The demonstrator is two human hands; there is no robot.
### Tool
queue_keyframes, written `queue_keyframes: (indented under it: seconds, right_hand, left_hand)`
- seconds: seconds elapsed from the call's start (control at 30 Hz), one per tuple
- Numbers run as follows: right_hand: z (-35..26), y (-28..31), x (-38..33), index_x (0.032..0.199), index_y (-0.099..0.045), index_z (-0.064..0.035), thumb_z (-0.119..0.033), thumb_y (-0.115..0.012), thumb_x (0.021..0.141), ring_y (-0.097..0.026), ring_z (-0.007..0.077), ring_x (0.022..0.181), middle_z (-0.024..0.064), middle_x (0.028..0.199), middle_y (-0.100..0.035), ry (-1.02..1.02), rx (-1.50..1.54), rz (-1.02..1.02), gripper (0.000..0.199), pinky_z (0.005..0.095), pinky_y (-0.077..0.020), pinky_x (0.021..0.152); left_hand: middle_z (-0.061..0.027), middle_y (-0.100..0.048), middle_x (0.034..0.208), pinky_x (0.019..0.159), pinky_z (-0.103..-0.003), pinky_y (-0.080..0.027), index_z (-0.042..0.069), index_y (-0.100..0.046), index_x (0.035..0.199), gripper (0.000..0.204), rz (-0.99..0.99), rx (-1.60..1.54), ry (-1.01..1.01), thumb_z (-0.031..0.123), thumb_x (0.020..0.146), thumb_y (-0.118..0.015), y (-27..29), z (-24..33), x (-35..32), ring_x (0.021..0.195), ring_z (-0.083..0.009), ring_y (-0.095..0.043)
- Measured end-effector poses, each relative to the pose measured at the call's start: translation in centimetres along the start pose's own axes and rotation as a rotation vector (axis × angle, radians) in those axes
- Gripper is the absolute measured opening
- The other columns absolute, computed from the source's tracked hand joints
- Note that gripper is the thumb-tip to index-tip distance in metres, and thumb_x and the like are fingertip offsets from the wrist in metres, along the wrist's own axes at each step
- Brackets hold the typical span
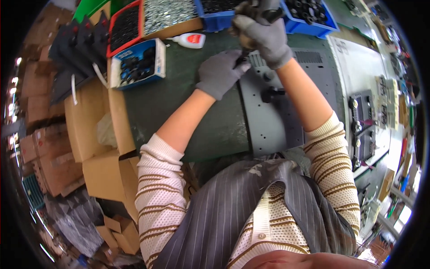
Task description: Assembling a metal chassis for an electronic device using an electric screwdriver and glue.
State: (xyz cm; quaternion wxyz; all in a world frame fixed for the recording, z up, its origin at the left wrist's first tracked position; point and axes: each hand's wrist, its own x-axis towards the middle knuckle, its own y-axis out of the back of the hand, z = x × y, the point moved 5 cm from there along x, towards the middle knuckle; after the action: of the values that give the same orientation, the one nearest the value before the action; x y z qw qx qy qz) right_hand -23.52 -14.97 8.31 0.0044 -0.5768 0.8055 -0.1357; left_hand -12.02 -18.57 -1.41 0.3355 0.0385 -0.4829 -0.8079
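A grey metal panel (pixel 273 121) with holes and vent slots lies on the green table (pixel 188 112). My left hand (pixel 220 71), in a grey glove, rests at the panel's left edge and pinches a small dark part there. My right hand (pixel 264 33), also gloved, is raised over the panel's far end and is closed around a dark power screwdriver (pixel 262 12) whose tip points down toward the left fingers. A black knob (pixel 268 94) sits on the panel nearer to me.
Bins line the table's far edge: a red tray of black parts (pixel 124 28), a tray of silver screws (pixel 170 13), blue bins (pixel 309 18), a blue-white box of black parts (pixel 139 62). A glue bottle (pixel 190 40) lies nearby. Cardboard boxes (pixel 89 130) stand left, more grey panels (pixel 363 116) right.
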Motion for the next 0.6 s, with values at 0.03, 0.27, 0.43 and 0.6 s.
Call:
queue_keyframes:
  seconds: [0.03,0.27,0.43,0.6]
  right_hand:
    - [0.0,0.4,-0.2,0.098,-0.052,-0.0071,-0.007,-0.066,0.079,-0.053,0.0102,0.058,0.0032,0.075,-0.057,0.010,0.028,0.013,0.024,0.0229,-0.0422,0.050]
    - [2.1,1.0,1.1,0.116,-0.051,0.0023,-0.010,-0.061,0.081,-0.062,0.0200,0.080,0.0107,0.089,-0.061,0.165,-0.098,-0.193,0.038,0.0326,-0.0496,0.076]
    - [2.4,1.6,1.4,0.117,-0.050,0.0046,-0.013,-0.060,0.081,-0.062,0.0215,0.079,0.0117,0.090,-0.060,0.123,-0.099,-0.135,0.040,0.0332,-0.0502,0.075]
    - [-3.0,1.0,-1.5,0.113,-0.050,0.0012,-0.016,-0.054,0.082,-0.058,0.0235,0.079,0.0106,0.086,-0.057,0.421,0.099,0.050,0.035,0.0331,-0.0479,0.064]
  left_hand:
    - [-0.0125,-0.066,0.095,0.075,-0.044,-0.049,0.012,-0.064,0.105,0.043,-0.019,0.007,0.013,0.049,0.085,-0.058,-0.2,0.2,0.2,0.090,-0.0327,-0.062]
    - [-0.0130,-0.066,0.096,0.076,-0.044,-0.049,0.009,-0.064,0.105,0.044,-0.078,0.005,0.036,0.048,0.085,-0.059,0.5,0.9,0.8,0.092,-0.0334,-0.062]
    - [-0.0139,-0.066,0.100,0.076,-0.043,-0.049,0.009,-0.063,0.109,0.043,-0.079,-0.064,0.056,0.044,0.084,-0.063,1.0,1.0,1.2,0.093,-0.0330,-0.062]
    - [-0.0059,-0.068,0.091,0.068,-0.034,-0.050,0.005,-0.065,0.106,0.037,0.026,-0.510,0.238,0.032,0.082,-0.070,1.0,-1.5,1.0,0.078,-0.0201,-0.063]
